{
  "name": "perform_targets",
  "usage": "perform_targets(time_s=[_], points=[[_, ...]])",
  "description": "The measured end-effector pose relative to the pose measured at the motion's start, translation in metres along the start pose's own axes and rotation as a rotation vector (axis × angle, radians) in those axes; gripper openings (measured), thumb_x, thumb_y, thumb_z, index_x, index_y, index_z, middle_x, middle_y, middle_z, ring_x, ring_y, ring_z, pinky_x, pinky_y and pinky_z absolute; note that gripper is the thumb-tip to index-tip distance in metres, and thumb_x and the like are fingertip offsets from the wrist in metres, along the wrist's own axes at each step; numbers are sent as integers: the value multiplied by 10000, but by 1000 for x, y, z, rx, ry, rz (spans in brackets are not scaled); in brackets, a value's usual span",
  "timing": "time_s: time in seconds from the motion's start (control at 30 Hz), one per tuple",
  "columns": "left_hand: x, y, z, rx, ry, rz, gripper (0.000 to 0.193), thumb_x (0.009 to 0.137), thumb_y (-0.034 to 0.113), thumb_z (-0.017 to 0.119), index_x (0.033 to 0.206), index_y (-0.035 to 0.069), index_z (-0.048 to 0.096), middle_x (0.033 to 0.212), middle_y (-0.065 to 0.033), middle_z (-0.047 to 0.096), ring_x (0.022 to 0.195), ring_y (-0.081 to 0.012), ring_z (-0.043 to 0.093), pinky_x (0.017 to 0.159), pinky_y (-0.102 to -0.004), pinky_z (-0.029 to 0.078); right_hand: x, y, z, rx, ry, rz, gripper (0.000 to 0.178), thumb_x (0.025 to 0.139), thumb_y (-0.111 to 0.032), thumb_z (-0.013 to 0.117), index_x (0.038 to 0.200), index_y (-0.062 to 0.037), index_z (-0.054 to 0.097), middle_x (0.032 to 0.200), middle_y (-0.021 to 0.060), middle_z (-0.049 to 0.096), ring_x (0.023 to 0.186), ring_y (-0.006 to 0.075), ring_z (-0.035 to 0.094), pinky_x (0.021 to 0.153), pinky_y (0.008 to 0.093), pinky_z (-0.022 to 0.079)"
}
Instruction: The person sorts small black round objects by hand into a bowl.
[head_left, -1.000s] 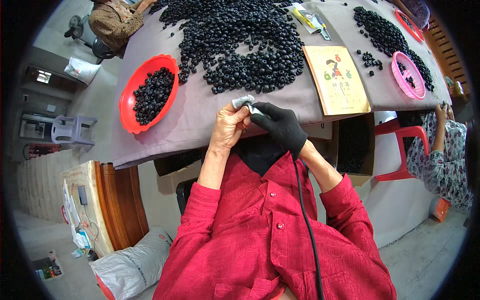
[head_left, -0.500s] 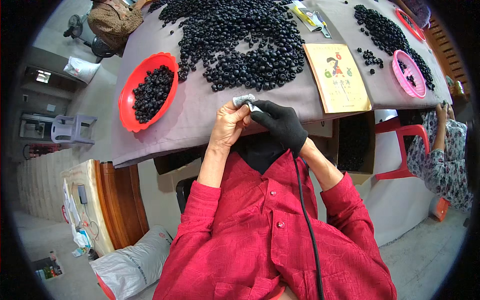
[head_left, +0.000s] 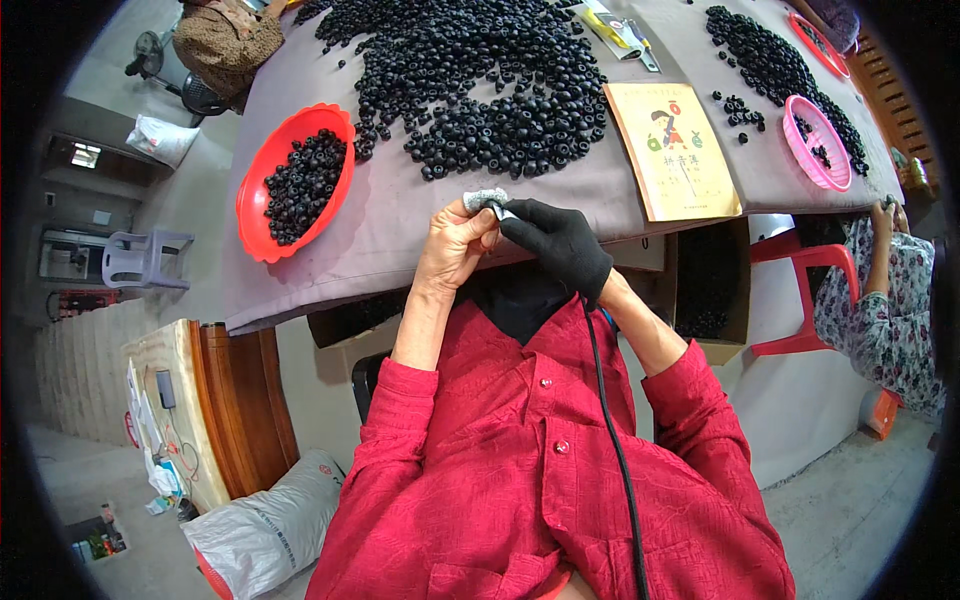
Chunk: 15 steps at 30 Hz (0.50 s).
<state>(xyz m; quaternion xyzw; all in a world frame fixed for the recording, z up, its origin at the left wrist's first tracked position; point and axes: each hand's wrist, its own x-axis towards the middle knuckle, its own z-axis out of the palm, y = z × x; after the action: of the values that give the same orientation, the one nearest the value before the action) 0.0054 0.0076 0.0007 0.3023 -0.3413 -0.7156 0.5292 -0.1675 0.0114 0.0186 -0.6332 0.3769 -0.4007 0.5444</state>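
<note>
My left hand (head_left: 455, 245) is bare except for a greyish-white finger cover (head_left: 484, 199) on a fingertip, and its thumb and fingers pinch a small black piece, mostly hidden. My right hand (head_left: 560, 245), in a black glove, meets it just past the table's near edge. From its closed fingers a small pale, shiny blade-like tip (head_left: 503, 212) points at the pinch; the rest of this tool is covered. Beyond both hands spreads a large pile of black, round, bead-like pieces with holes (head_left: 510, 120). On the left, a red scalloped basin (head_left: 250, 205) contains more of them.
A yellow booklet (head_left: 690, 190) lies right of the pile, below a packaged yellow tool (head_left: 622, 38). Farther right are a pink basket (head_left: 800, 155) and another black pile (head_left: 765, 65). Another person's hand (head_left: 885, 215) rests at the table's right edge. Boxes (head_left: 735, 300) stand underneath.
Both hands stay together in nearly the same place, with only slight finger movement at the pinch. The whole view has shifted a little.
</note>
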Motion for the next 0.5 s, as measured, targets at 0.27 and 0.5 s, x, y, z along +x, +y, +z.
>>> perform_targets(time_s=[0.27, 0.5], points=[[-2, 1, -1, 25, 15, -11, 196, 806, 101, 637, 975, 4, 619, 691, -3, 570, 565, -76, 485, 526, -202, 392, 1, 3, 1, -5, -9, 7, 338, 856, -272, 574, 1098, -37, 590, 924, 105, 655, 838, 106, 581, 754, 282, 468], [-2, 1, 0, 40, 23, -6, 199, 804, 95, 638, 981, 8, 620, 711, -6, 578, 577, -78, 496, 531, -200, 403, 2, 2, -1, 5, -14, 27, 335, 855, -279, 575, 1083, -34, 600, 915, 107, 655, 833, 103, 576, 755, 279, 463]])
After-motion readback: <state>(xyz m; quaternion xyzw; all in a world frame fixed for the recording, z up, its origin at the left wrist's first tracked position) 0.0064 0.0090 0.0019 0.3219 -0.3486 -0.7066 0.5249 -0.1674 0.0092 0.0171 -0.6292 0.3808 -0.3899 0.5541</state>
